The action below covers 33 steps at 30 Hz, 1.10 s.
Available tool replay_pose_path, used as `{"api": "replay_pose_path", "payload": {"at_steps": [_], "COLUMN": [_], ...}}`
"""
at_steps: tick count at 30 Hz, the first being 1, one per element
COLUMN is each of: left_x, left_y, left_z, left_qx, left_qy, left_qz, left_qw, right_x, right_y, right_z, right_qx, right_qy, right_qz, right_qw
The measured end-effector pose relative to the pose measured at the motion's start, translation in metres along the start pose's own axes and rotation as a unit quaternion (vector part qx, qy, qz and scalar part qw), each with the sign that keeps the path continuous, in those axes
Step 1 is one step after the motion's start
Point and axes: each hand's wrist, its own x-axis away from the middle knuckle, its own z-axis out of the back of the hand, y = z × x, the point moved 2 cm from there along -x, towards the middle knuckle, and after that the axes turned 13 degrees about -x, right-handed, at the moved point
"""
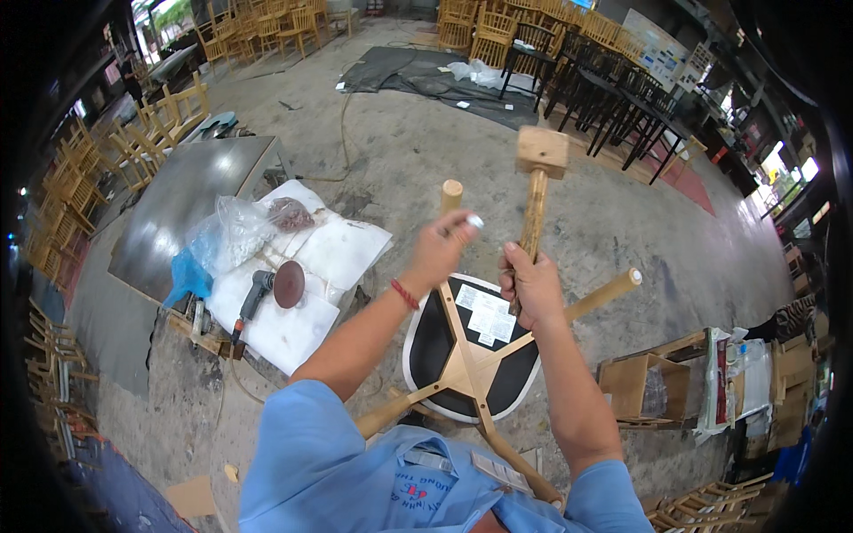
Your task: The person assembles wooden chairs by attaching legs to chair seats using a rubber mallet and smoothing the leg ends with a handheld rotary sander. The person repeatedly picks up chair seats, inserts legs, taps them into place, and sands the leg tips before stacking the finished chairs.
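A wooden mallet [542, 153] stands upright in my right hand [537, 289], its block head up and my fingers wrapped round the lower handle. My left hand [437, 253] pinches a small white glide [475, 221] between thumb and fingers, slightly blurred, close to the end of a far wooden leg [451, 193]. Below both hands is an upturned wooden stool [460, 366], its legs spread outward and its crossed braces uppermost. The black underside of its seat [430, 342] has a white rim and white paper labels [487, 311]. Another leg [613, 291] points right, with a pale disc at its end.
At left, a disc sander [258, 298] and plastic bags [233, 233] lie on white sheeting [351, 240] beside a grey-topped table [187, 200]. A hose [345, 133] crosses the concrete floor. An open wooden box [635, 386] is at right. Black stools [613, 107] and wooden chairs [493, 35] stand behind.
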Motion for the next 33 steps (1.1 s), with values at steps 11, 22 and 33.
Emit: {"api": "replay_pose_path", "payload": {"at_steps": [11,22,33], "left_x": [-0.112,-0.109,-0.107], "left_y": [-0.08,-0.08,-0.083], "left_z": [0.036,0.035,0.034], "left_qx": [0.204,0.193,0.146], "left_qy": [-0.132,-0.109,-0.079], "left_qz": [0.095,0.106,0.098], "left_qw": [0.965,0.969,0.981], "right_x": [0.012,-0.008,-0.031], "right_y": [-0.025,-0.02,-0.078], "right_z": [0.017,0.03,-0.025], "right_qx": [0.198,0.386,0.63], "right_qy": [-0.061,-0.055,-0.123], "right_qz": [0.084,0.095,0.148], "right_qw": [0.975,0.916,0.753]}}
